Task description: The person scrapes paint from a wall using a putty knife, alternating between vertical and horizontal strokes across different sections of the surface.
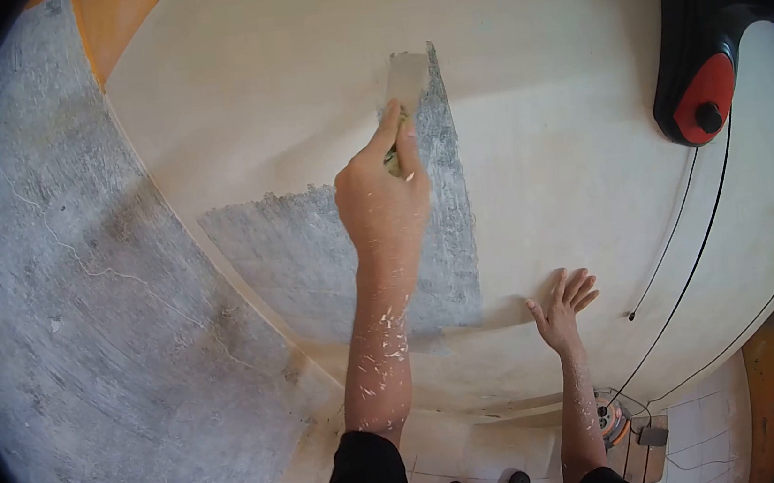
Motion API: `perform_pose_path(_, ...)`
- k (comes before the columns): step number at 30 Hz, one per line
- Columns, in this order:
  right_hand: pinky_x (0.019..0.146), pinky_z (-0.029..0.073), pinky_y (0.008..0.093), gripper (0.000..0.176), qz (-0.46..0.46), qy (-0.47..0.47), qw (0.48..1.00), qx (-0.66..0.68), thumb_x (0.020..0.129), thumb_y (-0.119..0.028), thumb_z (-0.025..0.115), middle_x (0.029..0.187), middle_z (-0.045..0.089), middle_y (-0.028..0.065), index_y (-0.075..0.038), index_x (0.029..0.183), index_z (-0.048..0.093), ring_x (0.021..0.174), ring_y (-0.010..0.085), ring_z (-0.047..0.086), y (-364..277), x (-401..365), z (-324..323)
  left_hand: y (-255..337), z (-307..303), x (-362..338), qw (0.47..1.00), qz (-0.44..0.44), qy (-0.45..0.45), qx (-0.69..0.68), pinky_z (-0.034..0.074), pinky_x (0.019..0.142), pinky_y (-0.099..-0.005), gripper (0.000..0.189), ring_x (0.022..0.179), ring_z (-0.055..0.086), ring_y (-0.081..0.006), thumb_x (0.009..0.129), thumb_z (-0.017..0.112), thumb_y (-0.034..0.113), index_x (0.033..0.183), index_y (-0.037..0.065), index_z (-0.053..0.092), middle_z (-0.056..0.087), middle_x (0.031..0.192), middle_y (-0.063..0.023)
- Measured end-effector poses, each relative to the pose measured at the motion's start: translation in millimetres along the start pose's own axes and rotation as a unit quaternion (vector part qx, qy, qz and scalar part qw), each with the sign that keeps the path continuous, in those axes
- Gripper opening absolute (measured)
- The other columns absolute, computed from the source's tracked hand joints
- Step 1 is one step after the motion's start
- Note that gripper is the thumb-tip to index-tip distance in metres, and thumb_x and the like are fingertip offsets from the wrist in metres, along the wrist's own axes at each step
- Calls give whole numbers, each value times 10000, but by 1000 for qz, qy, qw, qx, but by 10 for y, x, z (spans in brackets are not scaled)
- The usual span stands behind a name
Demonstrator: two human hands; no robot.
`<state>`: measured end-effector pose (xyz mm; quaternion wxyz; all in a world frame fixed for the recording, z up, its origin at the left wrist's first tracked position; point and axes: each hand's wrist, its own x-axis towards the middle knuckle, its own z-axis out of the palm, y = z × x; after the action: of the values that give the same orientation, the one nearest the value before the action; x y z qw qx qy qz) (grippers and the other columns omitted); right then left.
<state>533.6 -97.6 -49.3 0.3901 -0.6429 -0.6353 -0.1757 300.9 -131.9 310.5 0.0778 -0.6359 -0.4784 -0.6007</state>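
Your left hand (pixel 383 185) closes in a narrow pinch around the short handle of a scraper (pixel 407 77), whose thin, flat, squarish blade lies against the smooth cream wall (pixel 554 130), pointing up and away from you. The scraper is at the upper middle of the view, at the upper end of a rough, streaky grey patch (pixel 450 254), roughly L-shaped: a narrow upright strip with a wider area at lower left, its upper edge ragged. Your right hand (pixel 560 319) holds nothing; it is open, fingers spread, on the cream surface to the right of the patch. Pale flakes speckle both forearms. Far left is a broad, mottled grey surface (pixel 101 300) crossed by a thin, wandering crack. At upper right is a glossy black device (pixel 688 50) with a rounded red panel and black knob. Thin dark cords hang below, near a slatted wooden stool (pixel 654 463) on pale floor tiles (pixel 708 425).
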Motion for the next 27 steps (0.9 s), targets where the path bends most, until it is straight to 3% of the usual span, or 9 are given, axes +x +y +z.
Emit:
perform_pose_path(2, 1065, -236, 653, 948, 4, -19, 1000, 13, 986, -561, 485, 1560, -269, 303, -39, 1569, -49, 1403, 461, -354, 12, -42, -13, -75, -110, -125, 998, -42, -44, -22, 537, 848, -344, 341, 995, 718, -248, 992, 590, 224, 1300, 88, 644, 716, 1085, -208)
perform_pose_path(6, 1058, -235, 666, 944, 8, -15, 1000, 11, 986, -578, 469, 1555, -273, 310, -33, 1570, -36, 1399, 474, -353, 14, -3, 19, -70, 39, -15, 1000, 4, 16, 4, 539, 650, -358, 310, 698, 721, -268, 970, 609, 208, 1242, 81, 685, 717, 798, -186)
perform_pose_path(8, 1060, -234, 664, 947, 12, -24, 1000, 12, 984, -585, 467, 1556, -273, 308, -35, 1570, -35, 1400, 474, -352, 38, 23, 1, 120, -127, 107, 998, -58, -27, 3, 545, 669, -368, 316, 718, 724, -278, 974, 602, 215, 1247, 76, 680, 720, 810, -187)
perform_pose_path(11, 1062, -233, 663, 951, 7, -26, 1000, 12, 983, -593, 461, 1558, -268, 307, -29, 1569, -33, 1401, 472, -351, 29, -32, 6, -205, -15, -90, 995, 83, 34, 36, 550, 682, -377, 320, 739, 728, -282, 982, 583, 225, 1250, 78, 678, 722, 810, -190)
perform_pose_path(14, 1061, -234, 663, 951, 12, -26, 1000, 12, 984, -597, 454, 1560, -262, 308, -22, 1567, -29, 1401, 472, -350, 4, -16, -13, -26, 27, 76, 1000, -15, 12, -13, 552, 675, -375, 320, 721, 725, -282, 978, 590, 224, 1246, 75, 680, 720, 791, -181)
perform_pose_path(17, 1062, -235, 663, 951, 15, -20, 1000, 9, 984, -597, 457, 1559, -262, 309, -21, 1567, -25, 1400, 475, -349, 0, 28, 35, 84, -142, 69, 993, -99, -70, 6, 537, 752, -310, 333, 864, 733, -196, 994, 583, 233, 1279, 79, 660, 746, 952, -175)
perform_pose_path(20, 1063, -232, 664, 954, 15, -29, 999, 12, 981, -594, 468, 1561, -257, 310, -17, 1567, -15, 1399, 479, -347, 38, 20, 4, -115, -21, -357, 997, -17, -72, 24, 533, 735, -293, 335, 813, 732, -184, 992, 592, 230, 1292, 94, 656, 744, 948, -183)
perform_pose_path(24, 1063, -226, 669, 953, 19, -22, 999, 14, 978, -595, 473, 1562, -241, 321, -4, 1564, 9, 1399, 488, -341, 14, 11, 28, 41, 172, -210, 999, -31, -8, 28, 517, 709, -278, 324, 726, 706, -154, 987, 604, 192, 1293, 105, 659, 744, 879, -163)
perform_pose_path(27, 1060, -228, 672, 951, 6, -29, 1000, 4, 976, -598, 473, 1563, -236, 322, -2, 1563, 21, 1398, 489, -342, 50, -5, 17, -10, 87, -314, 997, -46, -44, 42, 513, 682, -301, 335, 682, 687, -169, 990, 598, 205, 1302, 94, 649, 726, 824, -176)
